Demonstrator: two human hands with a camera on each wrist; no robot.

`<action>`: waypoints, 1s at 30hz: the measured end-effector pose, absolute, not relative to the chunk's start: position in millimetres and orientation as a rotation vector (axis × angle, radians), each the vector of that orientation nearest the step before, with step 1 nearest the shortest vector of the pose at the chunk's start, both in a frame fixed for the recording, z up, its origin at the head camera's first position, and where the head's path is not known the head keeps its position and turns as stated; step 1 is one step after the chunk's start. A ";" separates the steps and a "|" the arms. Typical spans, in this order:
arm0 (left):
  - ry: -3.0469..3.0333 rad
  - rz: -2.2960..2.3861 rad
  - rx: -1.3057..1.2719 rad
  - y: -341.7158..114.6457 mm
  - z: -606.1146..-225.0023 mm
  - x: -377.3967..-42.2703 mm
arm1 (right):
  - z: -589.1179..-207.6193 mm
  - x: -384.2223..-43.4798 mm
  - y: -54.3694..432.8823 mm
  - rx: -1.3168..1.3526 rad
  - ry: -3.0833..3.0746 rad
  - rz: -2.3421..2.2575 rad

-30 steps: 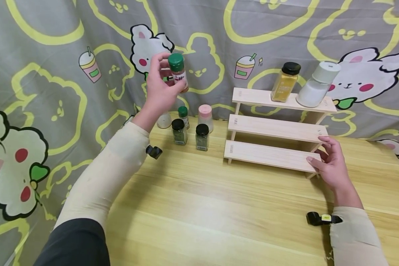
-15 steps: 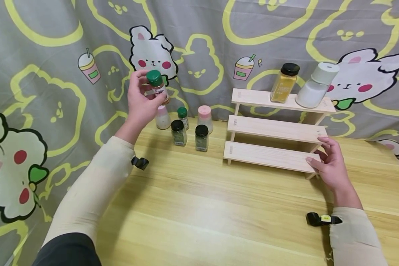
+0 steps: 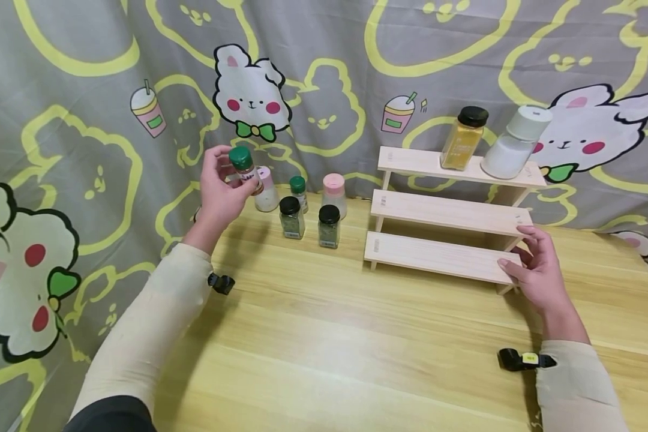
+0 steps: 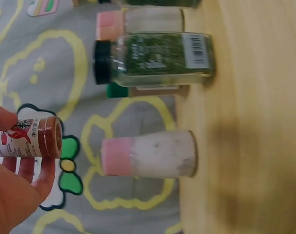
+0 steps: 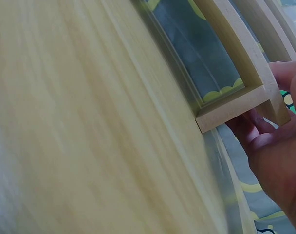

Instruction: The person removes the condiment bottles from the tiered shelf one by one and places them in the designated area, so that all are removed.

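My left hand (image 3: 221, 192) grips a small spice jar (image 3: 243, 165) with a green cap and reddish contents, held in the air at the left. In the left wrist view the jar (image 4: 28, 138) shows a label with a red chili picture. Just behind it on the table stands a pink-capped shaker (image 3: 267, 195). My right hand (image 3: 540, 270) holds the right end of a three-step wooden rack (image 3: 448, 210), thumb on the lowest step. Fingers lie around the rack's side in the right wrist view, partly hidden by the wood (image 5: 235, 107).
Two black-capped jars of green herbs (image 3: 291, 219), a green-capped jar (image 3: 298, 189) and another pink-capped shaker (image 3: 334, 192) stand left of the rack. On its top step are a yellow spice jar (image 3: 462, 141) and a white-capped shaker (image 3: 510, 150). A patterned curtain (image 3: 324, 90) hangs behind.
My left hand has moved left and down with the green-capped jar, from high before the curtain to beside the pink-capped shaker. My right hand stays on the rack.
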State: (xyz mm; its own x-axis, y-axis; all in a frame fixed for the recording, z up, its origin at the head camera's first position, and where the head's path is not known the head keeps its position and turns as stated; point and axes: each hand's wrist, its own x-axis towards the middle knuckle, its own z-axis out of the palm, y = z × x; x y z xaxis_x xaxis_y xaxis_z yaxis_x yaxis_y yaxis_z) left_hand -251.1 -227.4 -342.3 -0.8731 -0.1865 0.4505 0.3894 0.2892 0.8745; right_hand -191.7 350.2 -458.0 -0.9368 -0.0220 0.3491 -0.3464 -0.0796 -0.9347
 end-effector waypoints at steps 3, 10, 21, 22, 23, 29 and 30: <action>-2.116 -1.619 -0.156 -229.9 -351.0 -249.8 | -457.7 -191.1 349.7 0.398 -1.967 2.115; -2.138 -1.608 -0.107 -233.6 -369.5 -250.3 | -457.9 -190.9 349.0 0.410 -1.952 2.117; -2.232 -1.640 -0.048 -242.5 -398.6 -250.2 | -458.7 -190.2 348.9 0.414 -1.949 2.125; -2.235 -1.633 -0.052 -243.1 -400.3 -250.6 | -458.8 -190.2 349.0 0.411 -1.948 2.129; -2.236 -1.628 -0.056 -243.8 -401.8 -250.9 | -459.0 -190.1 349.1 0.409 -1.946 2.132; -2.249 -1.617 -0.063 -247.1 -410.6 -252.4 | -458.8 -190.6 349.7 0.400 -1.949 2.132; -2.255 -1.618 -0.060 -247.2 -412.0 -252.4 | -458.5 -190.9 349.6 0.399 -1.951 2.129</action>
State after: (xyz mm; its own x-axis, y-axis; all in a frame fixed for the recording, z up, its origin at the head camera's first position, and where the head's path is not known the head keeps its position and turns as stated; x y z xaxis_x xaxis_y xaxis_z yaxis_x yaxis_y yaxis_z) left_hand -252.4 -247.2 -412.0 -0.9329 -0.1748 0.3149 0.2424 0.3421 0.9079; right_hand -190.9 349.6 -458.5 -0.9376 -0.0169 0.3473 -0.3445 -0.0899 -0.9345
